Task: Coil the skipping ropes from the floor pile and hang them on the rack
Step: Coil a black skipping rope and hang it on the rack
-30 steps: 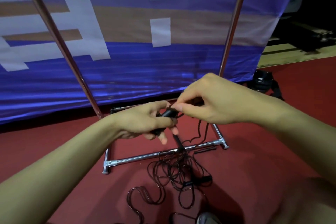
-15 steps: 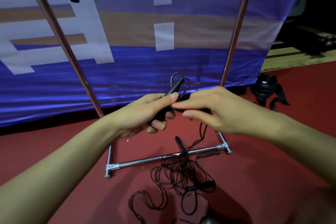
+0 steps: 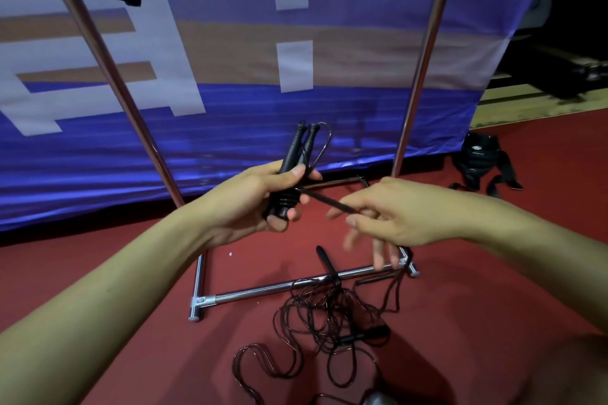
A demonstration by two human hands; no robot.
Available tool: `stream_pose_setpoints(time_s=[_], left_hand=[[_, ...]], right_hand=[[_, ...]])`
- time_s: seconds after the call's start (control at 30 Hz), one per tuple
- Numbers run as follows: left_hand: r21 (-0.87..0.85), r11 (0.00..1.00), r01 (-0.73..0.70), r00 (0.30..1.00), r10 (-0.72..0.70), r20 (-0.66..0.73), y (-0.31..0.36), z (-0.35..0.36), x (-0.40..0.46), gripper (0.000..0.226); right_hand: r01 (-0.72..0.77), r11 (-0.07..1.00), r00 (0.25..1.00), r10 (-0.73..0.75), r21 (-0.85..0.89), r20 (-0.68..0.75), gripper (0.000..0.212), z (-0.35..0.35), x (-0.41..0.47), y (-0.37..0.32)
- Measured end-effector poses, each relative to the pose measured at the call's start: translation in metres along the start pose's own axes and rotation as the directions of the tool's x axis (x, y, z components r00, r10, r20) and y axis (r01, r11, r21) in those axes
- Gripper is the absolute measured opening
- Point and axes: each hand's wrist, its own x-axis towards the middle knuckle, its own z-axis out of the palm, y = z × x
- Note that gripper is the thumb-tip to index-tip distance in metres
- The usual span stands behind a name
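While the left hand (image 3: 263, 197) grips two black rope handles (image 3: 291, 171) held upright together, the right hand (image 3: 391, 220) pinches the cord (image 3: 325, 199) running off them. Rest of the ropes (image 3: 329, 316) sit tangled on the red floor (image 3: 493, 273) by the rack (image 3: 263, 289) base.

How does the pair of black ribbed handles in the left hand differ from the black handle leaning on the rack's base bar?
The pair of black ribbed handles is gripped in the left hand, off the floor, pointing up. The lone black handle lies ungripped across the chrome base bar, by the tangled rope pile. Both are black.
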Motion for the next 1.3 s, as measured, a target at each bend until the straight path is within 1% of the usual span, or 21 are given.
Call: stream_pose_setpoints(time_s=[0.07, 0.13, 0.17, 0.2, 0.23, 0.27, 0.3, 0.37, 0.4, 0.5, 0.6, 0.7, 0.8, 0.83, 0.9, 0.97, 1.03, 1.1, 1.17, 1.23, 1.3], left_hand=[[-0.017, 1.0, -0.003, 1.0, 0.004, 0.029, 0.0, -0.001, 0.0, 0.029], [-0.03, 0.999, -0.017, 0.999, 0.018, 0.032, 0.0, -0.003, 0.0, 0.029], [-0.036, 0.999, -0.027, 0.999, 0.028, 0.022, 0.0, -0.003, 0.0, 0.029], [-0.036, 0.999, -0.039, 0.999, 0.039, 0.012, 0.0, -0.004, 0.001, 0.03], [-0.029, 0.998, -0.049, 0.999, 0.05, 0.01, -0.001, -0.005, 0.001, 0.03], [-0.021, 0.998, -0.057, 0.998, 0.057, 0.019, -0.002, -0.006, 0.001, 0.03], [-0.022, 0.998, -0.061, 0.997, 0.062, 0.037, -0.003, -0.007, 0.001, 0.029], [-0.059, 0.996, -0.066, 0.991, 0.072, 0.11, -0.004, -0.008, 0.001, 0.021], [-0.085, 0.995, -0.058, 0.984, 0.072, 0.165, -0.004, -0.008, 0.001, 0.018], [-0.095, 0.995, 0.021, 0.934, 0.014, 0.357, -0.004, -0.009, -0.001, 0.021], [0.008, 0.994, 0.107, 0.868, -0.097, 0.487, -0.003, -0.013, -0.004, 0.023], [0.195, 0.97, 0.144, 0.785, -0.232, 0.574, -0.003, -0.016, -0.005, 0.027], [0.423, 0.897, 0.128, 0.703, -0.383, 0.599, -0.005, -0.01, -0.003, 0.009], [0.471, 0.874, 0.123, 0.687, -0.418, 0.595, -0.007, -0.007, -0.002, 0.006], [0.539, 0.834, 0.12, 0.666, -0.47, 0.579, -0.009, -0.001, -0.001, 0.005], [0.614, 0.782, 0.107, 0.686, -0.505, 0.523, -0.012, 0.004, -0.001, 0.009], [0.676, 0.732, 0.085, 0.761, -0.485, 0.431, -0.015, 0.006, 0.0, 0.012], [0.689, 0.718, 0.095, 0.842, -0.428, 0.329, -0.019, 0.005, 0.001, 0.02], [0.666, 0.737, 0.114, 0.899, -0.363, 0.247, -0.022, 0.004, 0.001, 0.03], [0.622, 0.774, 0.12, 0.932, -0.304, 0.198, -0.023, 0.003, 0.002, 0.04], [0.551, 0.824, 0.132, 0.949, -0.265, 0.169, -0.022, 0.003, 0.001, 0.043]], right_hand=[[0.059, 0.991, 0.995, -0.068, -0.122, -0.074, 0.031, -0.006, 0.001, 0.006], [0.1, 0.984, 0.984, -0.12, -0.145, -0.132, 0.032, -0.008, 0.004, 0.01], [0.111, 0.988, 0.982, -0.125, -0.106, -0.14, 0.03, -0.007, 0.005, 0.013], [0.108, 0.994, 0.986, -0.11, -0.025, -0.127, 0.028, -0.006, 0.005, 0.015], [0.102, 0.993, 0.989, -0.095, 0.06, -0.114, 0.033, -0.005, 0.005, 0.015], [0.103, 0.989, 0.99, -0.091, 0.106, -0.111, 0.041, -0.005, 0.005, 0.017], [0.116, 0.99, 0.987, -0.106, 0.081, -0.118, 0.043, -0.006, 0.005, 0.018], [0.136, 0.99, 0.983, -0.138, -0.025, -0.121, 0.029, -0.009, 0.007, 0.023], [0.119, 0.991, 0.985, -0.125, -0.057, -0.117, 0.024, -0.01, 0.008, 0.025], [0.068, 0.988, 0.994, -0.08, -0.139, -0.08, 0.022, -0.016, 0.009, 0.03], [0.056, 0.955, 0.994, -0.08, -0.292, -0.071, 0.023, -0.017, 0.013, 0.033], [0.093, 0.914, 0.991, -0.123, -0.395, -0.049, 0.01, -0.015, 0.016, 0.032], [0.095, 0.825, 0.988, -0.145, -0.557, -0.046, 0.039, -0.01, 0.019, 0.023], [0.097, 0.78, 0.985, -0.164, -0.618, -0.052, 0.043, -0.01, 0.02, 0.021], [0.176, 0.694, 0.957, -0.288, -0.699, -0.044, 0.037, -0.01, 0.021, 0.015], [0.242, 0.667, 0.92, -0.388, -0.705, -0.051, 0.027, -0.011, 0.019, 0.005], [0.246, 0.667, 0.909, -0.411, -0.703, -0.071, 0.02, -0.013, 0.016, -0.005], [0.218, 0.701, 0.928, -0.363, -0.679, -0.077, 0.013, -0.015, 0.013, -0.011], [0.201, 0.773, 0.939, -0.326, -0.601, -0.106, 0.009, -0.012, 0.009, -0.018], [0.179, 0.831, 0.945, -0.294, -0.527, -0.141, 0.012, -0.008, 0.006, -0.024], [0.128, 0.841, 0.95, -0.256, -0.526, -0.177, 0.014, -0.004, 0.006, -0.026]])
